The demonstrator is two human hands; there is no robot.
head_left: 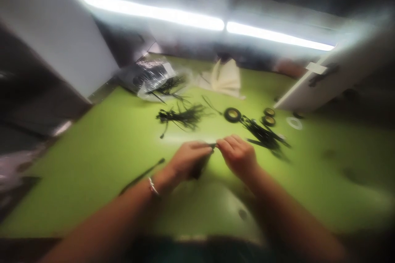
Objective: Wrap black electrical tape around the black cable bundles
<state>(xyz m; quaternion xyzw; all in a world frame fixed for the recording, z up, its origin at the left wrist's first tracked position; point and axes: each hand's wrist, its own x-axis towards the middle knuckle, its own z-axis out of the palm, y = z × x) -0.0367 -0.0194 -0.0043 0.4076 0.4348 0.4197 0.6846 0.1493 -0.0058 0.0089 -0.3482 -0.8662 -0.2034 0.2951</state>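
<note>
My left hand (189, 158) and my right hand (237, 154) meet over the middle of the green table, both with fingers pinched. Between their fingertips stretches a short bit of thin black cable (213, 145); blur hides its details, and most of it is out of sight in the hands. Beyond my left hand lies a bundle of thin black cables (180, 117) with loose ends fanned to the right. A second bunch of black cables (262, 133) rests past my right hand. One single black cable (145, 172) lies beside my left forearm, its thicker end pointing away.
Rolls of black tape (232, 115) and two smaller rolls (269, 121) sit at the back right, near a white ring (294, 123). A clear plastic bag (154, 78) with black cables stands back left, beside cream cloth or paper (226, 78). White panels (308, 84) flank the green table (101, 144).
</note>
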